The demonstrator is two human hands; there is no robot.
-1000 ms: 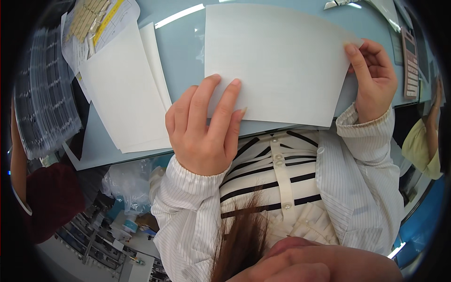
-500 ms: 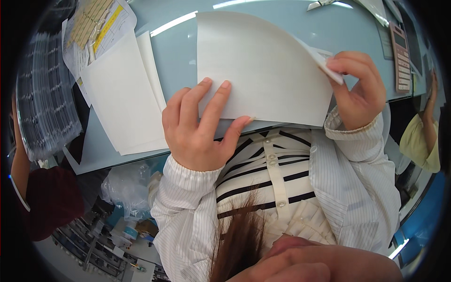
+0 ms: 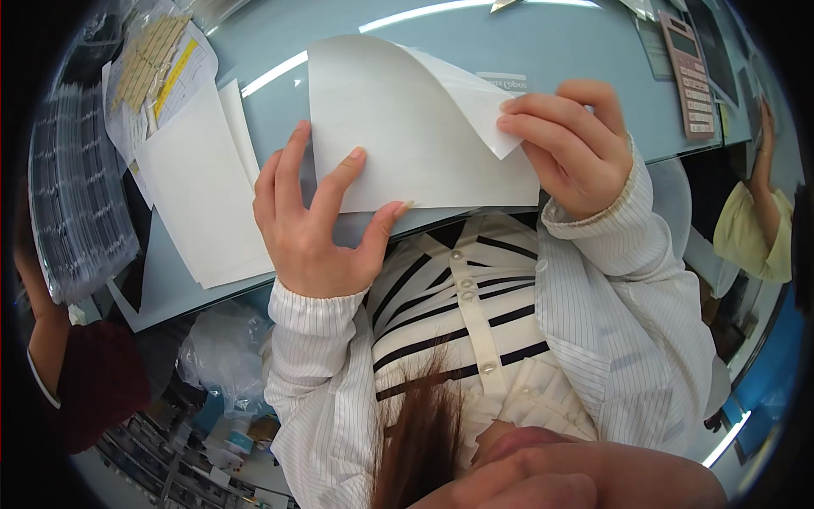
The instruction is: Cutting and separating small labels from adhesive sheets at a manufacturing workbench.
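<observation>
A white sheet of paper [image 3: 381, 136] lies on the glass-topped table in front of me, its lower edge near the table's front edge. Its upper right part curls up and over toward the left, and the brighter other side shows. My right hand [image 3: 577, 144] pinches the lifted corner between thumb and fingers. On the sheet's lower left part my left hand [image 3: 318, 220] rests with fingers spread and thumb near the lower edge. Whether another layer lies under the sheet, I cannot tell.
White sheets [image 3: 199, 182] lie to the left, below a clear bag of tan strips [image 3: 153, 64]. Farther left stands a stack of clear plastic sleeves [image 3: 80, 187]. A pink calculator [image 3: 688, 81] is at the right. Other people's arms show at both sides.
The pinched corner has come farther left over the sheet, so the curl is larger. My left hand's fingers have spread wider. The whole view has shifted a little.
</observation>
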